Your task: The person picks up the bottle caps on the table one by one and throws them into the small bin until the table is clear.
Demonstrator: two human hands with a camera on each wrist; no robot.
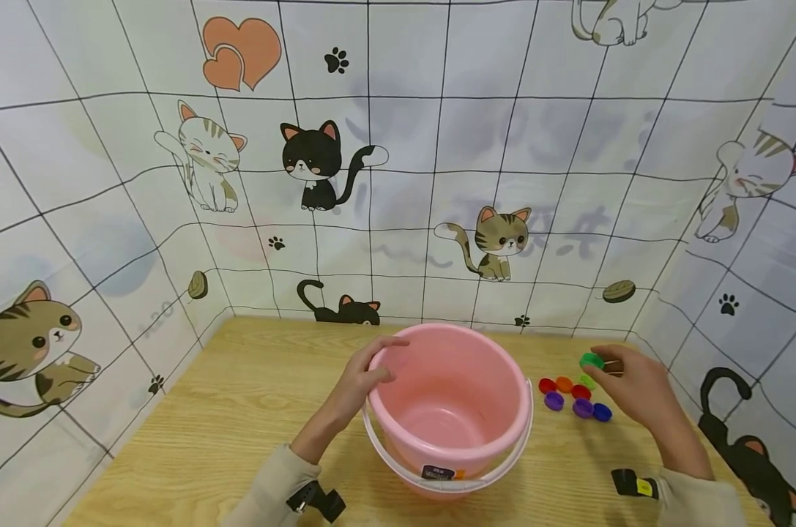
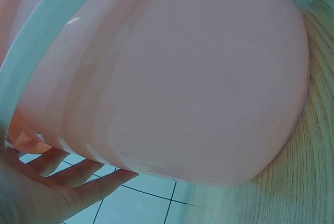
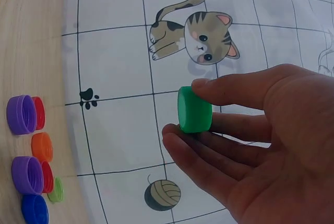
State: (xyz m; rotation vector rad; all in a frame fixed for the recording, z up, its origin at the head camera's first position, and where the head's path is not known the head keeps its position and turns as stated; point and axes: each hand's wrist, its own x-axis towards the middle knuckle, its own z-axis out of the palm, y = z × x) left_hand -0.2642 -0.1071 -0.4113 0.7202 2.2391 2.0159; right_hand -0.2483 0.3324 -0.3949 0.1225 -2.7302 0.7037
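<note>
A pink bucket (image 1: 447, 395) with a white handle (image 1: 437, 483) stands upright on the wooden table, and its visible inside holds nothing. My left hand (image 1: 365, 373) grips its rim on the left side, thumb toward the inside; in the left wrist view the fingers (image 2: 104, 185) lie along the outer wall. To the right, my right hand (image 1: 635, 380) pinches a green bottle cap (image 3: 195, 109) between thumb and fingers, raised over the table. Below it lie several loose caps: purple (image 1: 553, 400), orange (image 1: 564, 384), red (image 1: 581, 392), blue (image 1: 602, 412) and light green (image 3: 56, 190).
The wooden table (image 1: 239, 410) runs back to a wall sheet (image 1: 404, 146) printed with a grid and cats. The sheet also rises along both sides. The bucket's handle hangs down toward the front.
</note>
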